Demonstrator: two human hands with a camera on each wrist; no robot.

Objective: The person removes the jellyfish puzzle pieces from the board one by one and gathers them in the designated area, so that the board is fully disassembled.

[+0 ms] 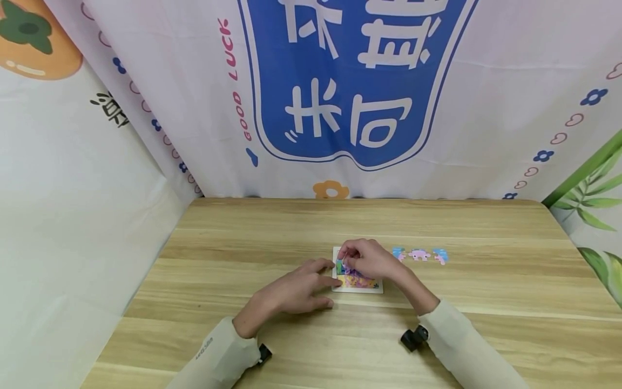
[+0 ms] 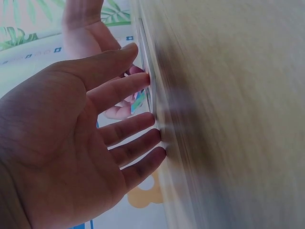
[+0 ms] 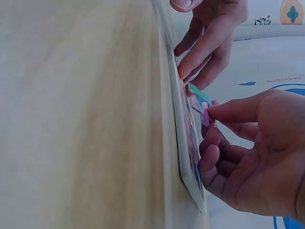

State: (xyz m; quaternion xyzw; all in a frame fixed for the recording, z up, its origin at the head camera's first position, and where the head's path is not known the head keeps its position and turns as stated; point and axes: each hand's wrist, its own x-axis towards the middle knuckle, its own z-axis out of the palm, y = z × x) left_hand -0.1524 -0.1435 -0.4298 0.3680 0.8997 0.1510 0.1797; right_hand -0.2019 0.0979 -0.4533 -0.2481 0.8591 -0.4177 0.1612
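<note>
A small puzzle board (image 1: 357,290) with a white rim and a colourful picture lies flat on the wooden table. My right hand (image 1: 371,260) is over its upper part. In the right wrist view, thumb and fingers pinch a green and pink puzzle piece (image 3: 205,112), tilted up at the board's surface. The left hand (image 1: 297,289) lies at the board's left side with spread, fairly straight fingers. One of its fingertips (image 3: 182,72) touches the rim. The right hand hides part of the picture.
Three loose puzzle pieces lie in a row right of the board: a blue and pink one (image 1: 398,253), a pink one (image 1: 419,254) and another blue and pink one (image 1: 440,255). A printed cloth (image 1: 194,108) hangs behind the wooden table (image 1: 233,232).
</note>
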